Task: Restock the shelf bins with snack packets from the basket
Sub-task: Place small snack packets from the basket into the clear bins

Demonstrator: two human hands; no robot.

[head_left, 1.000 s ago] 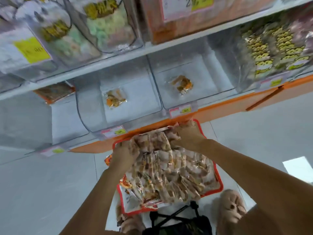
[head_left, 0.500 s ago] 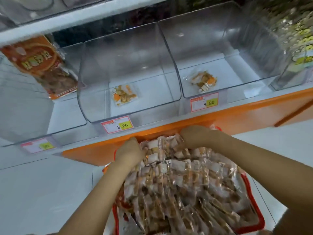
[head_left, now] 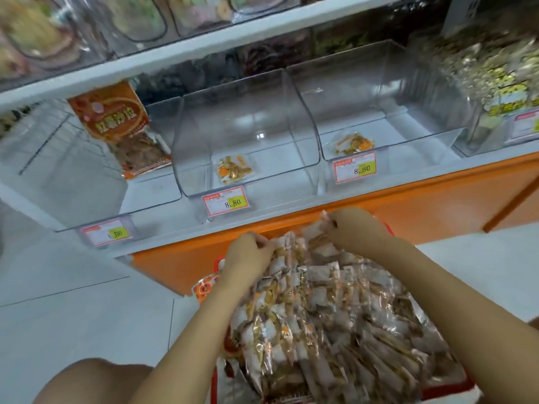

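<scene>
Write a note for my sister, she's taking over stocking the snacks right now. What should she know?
Left hand and right hand both grip the top edge of the big clear bag of snack packets, which lies over the red basket on the floor.
Middle bin and the bin to its right each hold one packet.
Done: nothing restocked yet.
Left: open the bag and fill the bins.

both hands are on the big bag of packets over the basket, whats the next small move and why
Probably lift the bag up and forward toward the middle clear bin. The left hand and right hand each have a grip on the bag's top edge, just below the shelf lip, and that bin holds only one small packet. Whether the bag is already open cannot be told.
</scene>
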